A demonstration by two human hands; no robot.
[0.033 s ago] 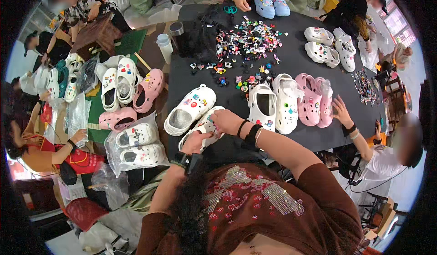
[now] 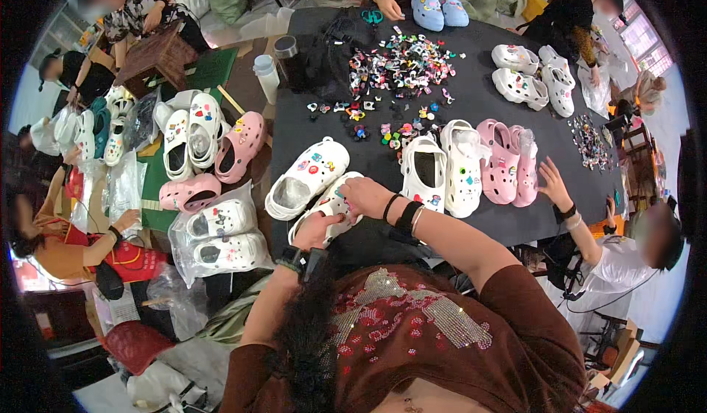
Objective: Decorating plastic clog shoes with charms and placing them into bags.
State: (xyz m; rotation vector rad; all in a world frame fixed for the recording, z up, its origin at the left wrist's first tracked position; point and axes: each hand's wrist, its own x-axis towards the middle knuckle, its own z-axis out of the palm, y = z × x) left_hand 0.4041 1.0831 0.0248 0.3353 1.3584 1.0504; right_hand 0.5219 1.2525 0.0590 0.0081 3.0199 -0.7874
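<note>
A white clog [image 2: 333,205] with charms on its upper lies in front of me at the near table edge. My left hand [image 2: 318,230] is closed on its near side. Fingers bent, my right hand [image 2: 367,195] grips the toe end and covers part of the upper; whether a charm is between those fingertips is hidden. Just beyond, to the left, rests another white clog [image 2: 313,173] decorated with colourful charms, clear plastic inside it. Right of my hands stand a white pair, its left clog [image 2: 425,173] nearer to me, and pink clogs [image 2: 501,162].
A charm heap [image 2: 401,63] spreads over the black table [image 2: 464,89]. At left are bagged white clogs [image 2: 228,236], more white and pink clogs, and a bottle [image 2: 266,78]. A co-worker's hand [image 2: 554,184] is beside the pink clogs; another person holds blue clogs [image 2: 440,9] across the table.
</note>
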